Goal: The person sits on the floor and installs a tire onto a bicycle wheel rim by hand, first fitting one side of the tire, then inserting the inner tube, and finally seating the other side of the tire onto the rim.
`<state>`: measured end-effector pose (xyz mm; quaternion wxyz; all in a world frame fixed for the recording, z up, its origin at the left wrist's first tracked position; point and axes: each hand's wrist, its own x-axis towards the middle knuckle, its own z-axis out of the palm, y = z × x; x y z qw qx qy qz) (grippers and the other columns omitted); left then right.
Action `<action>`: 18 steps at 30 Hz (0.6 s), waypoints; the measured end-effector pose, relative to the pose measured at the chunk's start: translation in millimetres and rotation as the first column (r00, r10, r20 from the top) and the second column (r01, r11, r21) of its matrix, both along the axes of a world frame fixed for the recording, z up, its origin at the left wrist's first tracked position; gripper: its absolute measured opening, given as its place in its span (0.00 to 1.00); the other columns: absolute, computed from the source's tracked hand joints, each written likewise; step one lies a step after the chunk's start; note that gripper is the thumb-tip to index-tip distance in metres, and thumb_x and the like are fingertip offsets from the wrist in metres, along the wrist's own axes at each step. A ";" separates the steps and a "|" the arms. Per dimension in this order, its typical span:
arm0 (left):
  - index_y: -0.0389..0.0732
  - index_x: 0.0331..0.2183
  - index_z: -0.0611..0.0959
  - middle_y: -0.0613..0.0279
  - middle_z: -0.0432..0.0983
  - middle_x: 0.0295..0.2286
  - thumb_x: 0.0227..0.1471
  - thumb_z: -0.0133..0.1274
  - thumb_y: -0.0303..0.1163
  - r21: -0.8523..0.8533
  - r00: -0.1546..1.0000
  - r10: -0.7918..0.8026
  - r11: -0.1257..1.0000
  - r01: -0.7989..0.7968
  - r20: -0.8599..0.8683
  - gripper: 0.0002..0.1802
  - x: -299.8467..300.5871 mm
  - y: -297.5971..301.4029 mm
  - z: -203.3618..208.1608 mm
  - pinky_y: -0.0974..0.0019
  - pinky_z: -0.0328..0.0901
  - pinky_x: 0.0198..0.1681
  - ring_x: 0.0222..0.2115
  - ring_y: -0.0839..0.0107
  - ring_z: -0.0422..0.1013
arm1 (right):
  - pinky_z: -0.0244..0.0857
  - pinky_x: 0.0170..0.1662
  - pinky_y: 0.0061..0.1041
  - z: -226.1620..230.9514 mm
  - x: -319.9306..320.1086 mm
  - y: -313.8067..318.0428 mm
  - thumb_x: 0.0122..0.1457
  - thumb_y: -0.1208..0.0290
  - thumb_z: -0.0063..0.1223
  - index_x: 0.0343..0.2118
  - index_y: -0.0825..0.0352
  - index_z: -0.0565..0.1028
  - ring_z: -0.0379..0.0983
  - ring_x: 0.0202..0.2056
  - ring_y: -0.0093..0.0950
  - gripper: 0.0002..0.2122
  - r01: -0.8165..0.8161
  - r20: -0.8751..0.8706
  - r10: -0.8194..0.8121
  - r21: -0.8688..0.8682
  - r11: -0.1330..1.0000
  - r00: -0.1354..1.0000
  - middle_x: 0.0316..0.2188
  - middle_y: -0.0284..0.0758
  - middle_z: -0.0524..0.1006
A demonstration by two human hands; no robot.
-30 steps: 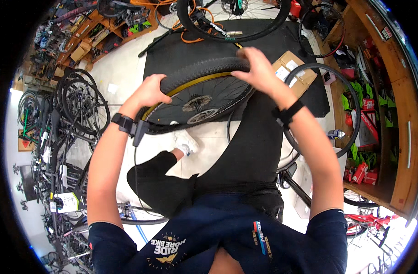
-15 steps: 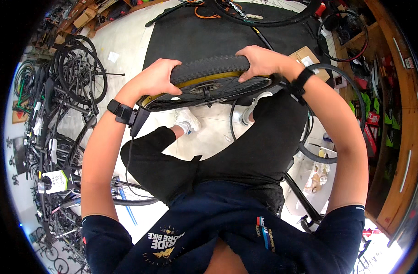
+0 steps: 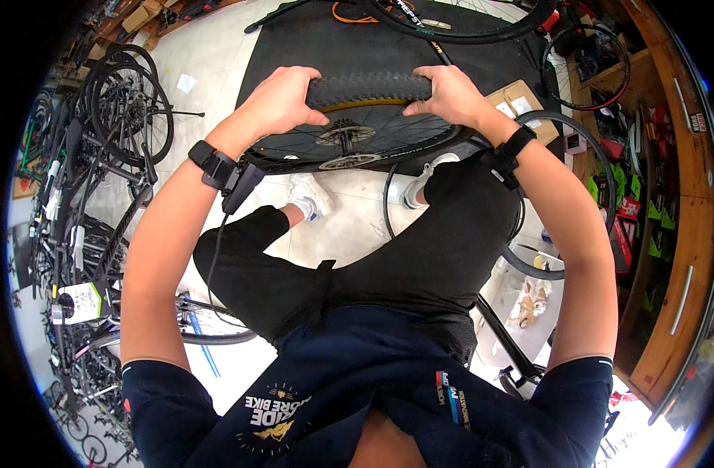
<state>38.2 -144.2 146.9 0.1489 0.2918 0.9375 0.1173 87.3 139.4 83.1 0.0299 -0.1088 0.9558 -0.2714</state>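
A bicycle wheel [image 3: 349,140] with a knobby black tyre [image 3: 369,86] and a yellowish rim strip lies across my knees, spokes and hub facing up. My left hand [image 3: 279,101] grips the tyre's far edge on the left, fingers curled over the tread. My right hand [image 3: 447,93] grips the same far edge on the right, thumb pressing the tyre. Both wrists carry black straps; a small black device with a cable hangs at my left wrist [image 3: 220,171]. I sit with legs in black trousers and white shoes [image 3: 310,195].
A black floor mat [image 3: 294,47] lies ahead with another large tyre [image 3: 466,31] on it. A cardboard box [image 3: 517,101] sits at the right. Loose wheels [image 3: 131,101] and bikes crowd the left; wooden shelves [image 3: 669,226] with small items run along the right.
The wheel has tilted flatter and moved up in view. Both hands have slid closer together along the tyre's far edge.
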 end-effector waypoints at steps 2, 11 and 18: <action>0.28 0.48 0.78 0.42 0.79 0.33 0.37 0.71 0.34 0.004 0.999 0.029 1.000 -0.029 -0.035 0.36 6.3 0.7 1.8 0.55 0.69 0.46 0.39 0.49 0.76 | 0.70 0.46 0.36 -7.8 -1.8 -0.1 0.40 0.57 0.75 0.47 0.73 0.77 0.78 0.39 0.45 0.33 -0.005 -0.072 0.006 0.010 1.000 0.997 0.32 0.49 0.81; 0.29 0.43 0.81 0.41 0.80 0.34 0.35 0.71 0.34 -0.034 0.996 -0.060 0.998 0.058 -0.067 0.31 -6.4 1.9 0.0 0.55 0.70 0.44 0.40 0.48 0.76 | 0.70 0.45 0.35 -9.3 -3.8 0.5 0.40 0.59 0.75 0.46 0.75 0.77 0.79 0.39 0.44 0.32 -0.009 -0.061 0.007 -0.030 1.000 0.998 0.34 0.50 0.80; 0.32 0.38 0.83 0.46 0.82 0.33 0.31 0.72 0.40 -0.154 0.972 -0.214 0.968 0.197 -0.099 0.31 -18.7 53.8 -0.2 0.55 0.72 0.43 0.37 0.52 0.78 | 0.69 0.43 0.35 -6.4 -9.9 -3.2 0.40 0.60 0.75 0.42 0.71 0.79 0.78 0.37 0.44 0.27 -0.037 -0.099 0.035 -0.019 0.999 0.995 0.31 0.48 0.80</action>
